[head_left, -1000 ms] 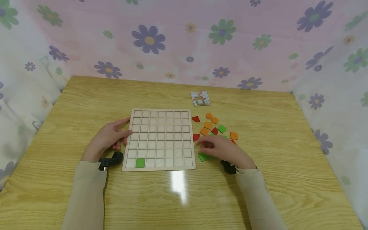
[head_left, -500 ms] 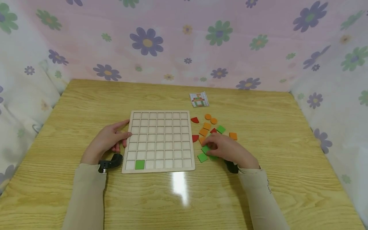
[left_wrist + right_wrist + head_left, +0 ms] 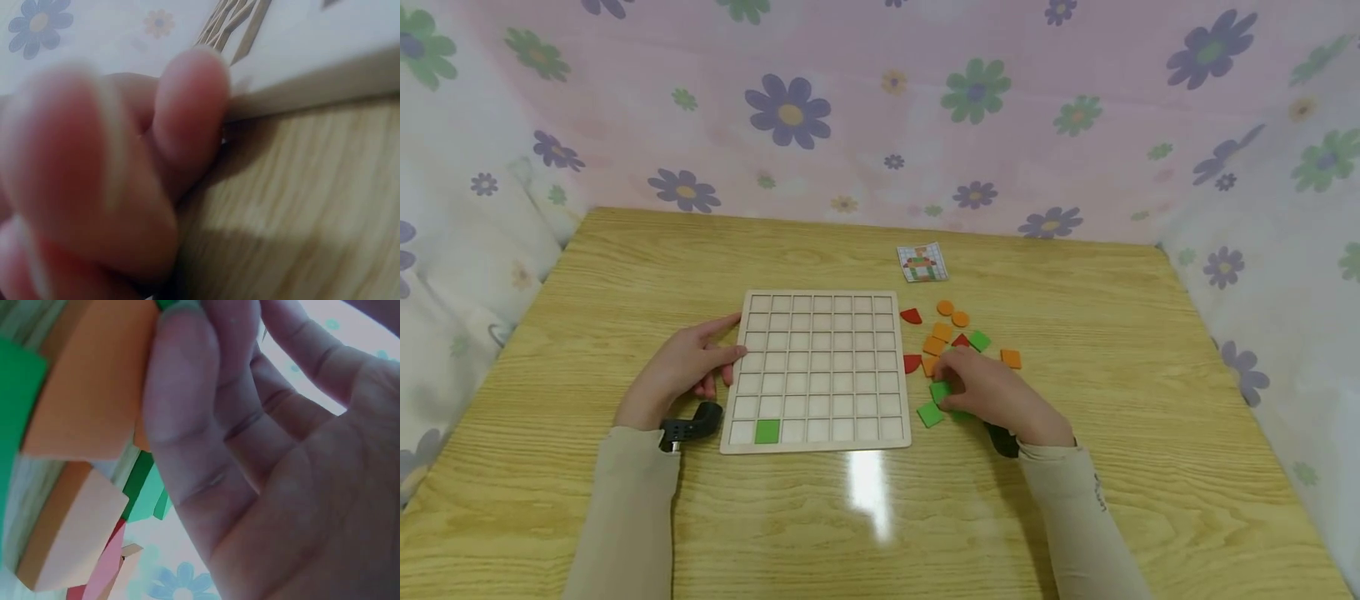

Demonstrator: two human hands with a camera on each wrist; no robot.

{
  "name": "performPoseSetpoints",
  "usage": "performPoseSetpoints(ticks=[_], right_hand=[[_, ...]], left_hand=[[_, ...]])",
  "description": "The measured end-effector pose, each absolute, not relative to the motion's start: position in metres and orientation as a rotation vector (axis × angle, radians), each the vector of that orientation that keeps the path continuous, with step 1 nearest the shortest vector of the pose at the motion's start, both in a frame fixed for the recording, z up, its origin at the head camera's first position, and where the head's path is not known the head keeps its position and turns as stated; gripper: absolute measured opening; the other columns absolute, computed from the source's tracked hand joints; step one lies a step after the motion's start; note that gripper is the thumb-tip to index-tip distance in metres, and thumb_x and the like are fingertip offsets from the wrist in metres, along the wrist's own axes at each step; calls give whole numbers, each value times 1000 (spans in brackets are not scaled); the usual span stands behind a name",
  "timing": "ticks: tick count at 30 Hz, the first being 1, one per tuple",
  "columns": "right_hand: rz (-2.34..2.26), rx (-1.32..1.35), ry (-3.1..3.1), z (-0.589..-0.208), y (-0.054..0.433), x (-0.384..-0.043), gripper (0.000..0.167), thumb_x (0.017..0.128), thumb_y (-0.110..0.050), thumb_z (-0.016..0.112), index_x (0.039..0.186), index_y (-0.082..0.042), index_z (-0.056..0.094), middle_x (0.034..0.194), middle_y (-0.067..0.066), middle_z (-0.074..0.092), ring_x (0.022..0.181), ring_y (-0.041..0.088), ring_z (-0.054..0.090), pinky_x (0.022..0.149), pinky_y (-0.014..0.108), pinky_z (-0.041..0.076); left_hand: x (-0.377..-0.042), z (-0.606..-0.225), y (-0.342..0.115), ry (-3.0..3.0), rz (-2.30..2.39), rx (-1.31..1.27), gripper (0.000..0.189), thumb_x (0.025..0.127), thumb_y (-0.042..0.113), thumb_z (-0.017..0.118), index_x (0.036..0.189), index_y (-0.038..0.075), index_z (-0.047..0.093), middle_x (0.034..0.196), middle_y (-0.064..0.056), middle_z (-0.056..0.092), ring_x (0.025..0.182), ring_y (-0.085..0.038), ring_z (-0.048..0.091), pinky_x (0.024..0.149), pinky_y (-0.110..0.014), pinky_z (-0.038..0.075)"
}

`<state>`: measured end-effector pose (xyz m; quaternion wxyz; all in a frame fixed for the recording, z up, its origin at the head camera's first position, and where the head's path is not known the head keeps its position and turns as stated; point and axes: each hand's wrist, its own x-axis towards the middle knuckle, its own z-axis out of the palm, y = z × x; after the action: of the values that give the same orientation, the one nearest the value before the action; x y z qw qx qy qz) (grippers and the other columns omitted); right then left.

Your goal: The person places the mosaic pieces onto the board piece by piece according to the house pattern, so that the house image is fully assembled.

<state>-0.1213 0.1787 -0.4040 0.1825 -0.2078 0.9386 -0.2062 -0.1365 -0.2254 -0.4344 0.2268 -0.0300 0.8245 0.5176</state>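
A pale wooden grid board (image 3: 907, 443) lies on the table, with one green square tile (image 3: 767, 432) in its front row. My left hand (image 3: 687, 365) rests at the board's left edge. Its thumb touches the rim and its index finger reaches along the side; the other fingers are bent under. My right hand (image 3: 996, 390) is over the loose tiles right of the board. Its thumb stands apart from its bent fingers, near a green tile (image 3: 940, 392). In the right wrist view a fingertip meets a sliver of green (image 3: 165, 303); its contact there is mostly hidden.
A small picture card (image 3: 922, 262) with a coloured grid pattern lies behind the board. Around my right hand are orange squares (image 3: 1011, 358), orange discs (image 3: 960, 319), red quarter-rounds (image 3: 912, 317) and more green squares (image 3: 930, 414). Flowered cloth (image 3: 865, 108) hangs behind the table.
My right hand has drawn back slightly to the right from the board's edge, uncovering green and orange tiles, and then stays almost in place. My left hand keeps its place on the board.
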Motion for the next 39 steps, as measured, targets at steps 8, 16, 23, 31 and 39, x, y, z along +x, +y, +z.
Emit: performPoseSetpoints(ticks=[8, 16, 23, 31, 39], right_hand=[[-682, -574, 2594, -407, 180, -125, 17, 80, -22, 68, 91, -21, 55, 77, -8, 53, 69, 12, 48, 63, 28, 42], [-757, -550, 2529, -406, 182, -125, 20, 83, -27, 65, 101, -22, 60, 83, -9, 56, 75, 10, 51, 68, 29, 42], [-829, -482, 2575, -402, 180, -129, 19, 84, -29, 63, 102, -23, 61, 91, -5, 56, 79, 14, 50, 72, 31, 43], [-843, -503, 2637, -398, 170, -134, 20, 85, -36, 59, 102, -26, 61, 85, -5, 55, 77, 15, 47, 68, 31, 40], [-885, -531, 2657, -397, 148, -137, 21, 86, -33, 59, 104, -23, 61, 78, -3, 52, 68, 14, 46, 60, 29, 39]], left_hand=[[-137, -433, -226, 2274, 1421, -73, 68, 84, 40, 59, 142, 31, 24, 68, -16, 59, 40, -15, 47, 44, -37, 47], [-137, -432, -225, 2284, 1403, -59, 68, 84, 40, 59, 142, 31, 24, 67, -14, 59, 39, -16, 48, 43, -36, 47], [-137, -433, -226, 2270, 1415, -53, 69, 84, 40, 59, 142, 31, 23, 67, -15, 59, 39, -16, 47, 43, -37, 47], [-134, -435, -228, 2250, 1422, -97, 69, 84, 40, 60, 141, 32, 23, 67, -16, 59, 40, -16, 47, 42, -35, 45], [-138, -433, -227, 2279, 1405, -31, 69, 85, 40, 59, 142, 30, 22, 65, -15, 59, 38, -16, 47, 43, -38, 47]])
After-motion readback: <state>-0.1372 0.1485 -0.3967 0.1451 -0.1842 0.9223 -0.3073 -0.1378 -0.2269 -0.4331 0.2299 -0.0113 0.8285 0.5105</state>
